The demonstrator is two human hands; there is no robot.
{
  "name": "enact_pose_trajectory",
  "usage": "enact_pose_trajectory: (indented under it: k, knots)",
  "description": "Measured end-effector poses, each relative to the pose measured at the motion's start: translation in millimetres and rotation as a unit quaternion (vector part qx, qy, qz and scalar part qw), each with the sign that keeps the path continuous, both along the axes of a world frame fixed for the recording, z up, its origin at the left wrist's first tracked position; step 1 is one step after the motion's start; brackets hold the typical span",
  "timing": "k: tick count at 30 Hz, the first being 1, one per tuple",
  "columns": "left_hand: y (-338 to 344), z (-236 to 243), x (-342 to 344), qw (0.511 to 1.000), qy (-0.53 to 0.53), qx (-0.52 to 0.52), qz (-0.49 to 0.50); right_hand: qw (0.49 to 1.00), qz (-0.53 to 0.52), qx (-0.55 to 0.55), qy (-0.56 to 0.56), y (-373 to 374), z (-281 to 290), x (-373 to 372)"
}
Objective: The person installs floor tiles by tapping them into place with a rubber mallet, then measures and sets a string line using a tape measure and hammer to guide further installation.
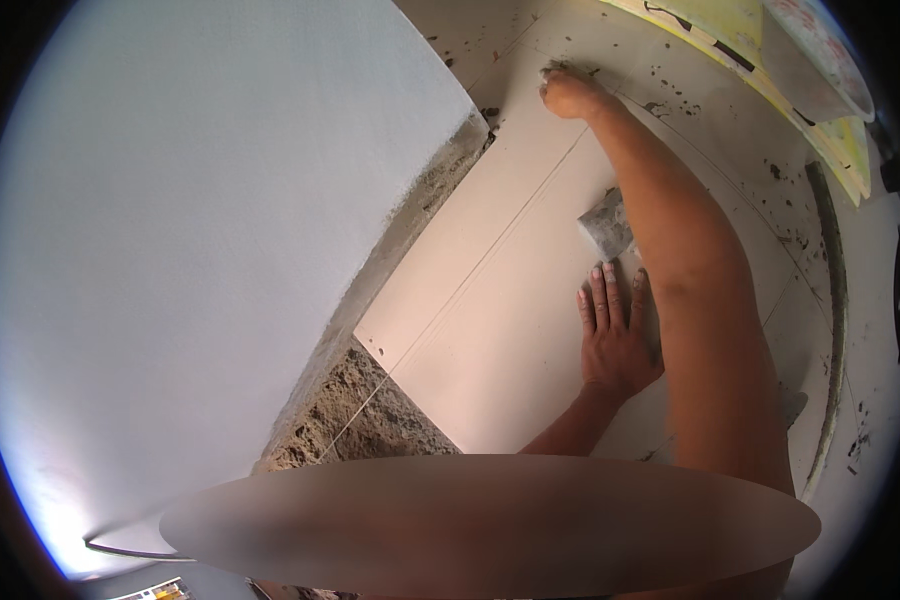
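Fingers (613, 297) of left hand (620, 355): extended, slightly parted, laid palm-down on the tile, smudged grey. Fingers of right hand (570, 96): curled inward at the far part of the floor, near a small greyish lump; whether gripped, cannot tell.

Floor tile (490, 320): large, flat, pale cream, smooth, straight-edged; a few dark specks near one corner; thin line crossing it lengthwise. Located beside the pale wall (220, 220), its near edge bordering rough brown bedding (370, 420).

Grey-smeared object (602, 228): blocky, on the tile just beyond the left fingertips.
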State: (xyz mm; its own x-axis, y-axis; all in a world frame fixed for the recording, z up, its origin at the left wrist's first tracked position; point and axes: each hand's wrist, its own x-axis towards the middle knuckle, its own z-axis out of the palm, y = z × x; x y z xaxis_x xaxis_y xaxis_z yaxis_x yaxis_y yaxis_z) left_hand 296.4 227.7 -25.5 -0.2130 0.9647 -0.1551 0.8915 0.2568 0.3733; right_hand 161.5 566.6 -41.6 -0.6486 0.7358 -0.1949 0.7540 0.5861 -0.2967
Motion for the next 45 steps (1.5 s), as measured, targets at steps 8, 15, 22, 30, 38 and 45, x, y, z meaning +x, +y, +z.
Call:
enact_pose_trajectory:
  k: [8,15,22,30,38,45]
  knots:
    - [-14.1,-8.2,-0.6,0.991,-0.068,0.109,0.043,0.929,-0.126,0.006,0.348,-183.6,103.3,175.0]
    - [-15.6,-7.5,3.9,0.998,0.01,0.057,0.001,0.886,-0.117,-0.312,0.323,-439.9,145.5,364.7]
    - [-27.5,-8.0,-94.2,0.978,0.027,-0.051,-0.203,0.735,-0.084,-0.562,0.37,-573.9,218.4,434.2]
    - [-248.7,31.3,-53.3,0.83,0.12,-0.049,-0.542,0.691,-0.046,-0.558,0.456,-666.6,230.3,455.0]
    - [-326.0,30.7,-13.6,0.842,0.113,-0.032,-0.526,0.687,-0.012,-0.554,0.469,-681.0,209.7,458.5]
    - [-326.3,34.9,-12.1,0.842,0.159,-0.05,-0.514,0.693,-0.048,-0.549,0.464,-682.0,181.7,469.2]
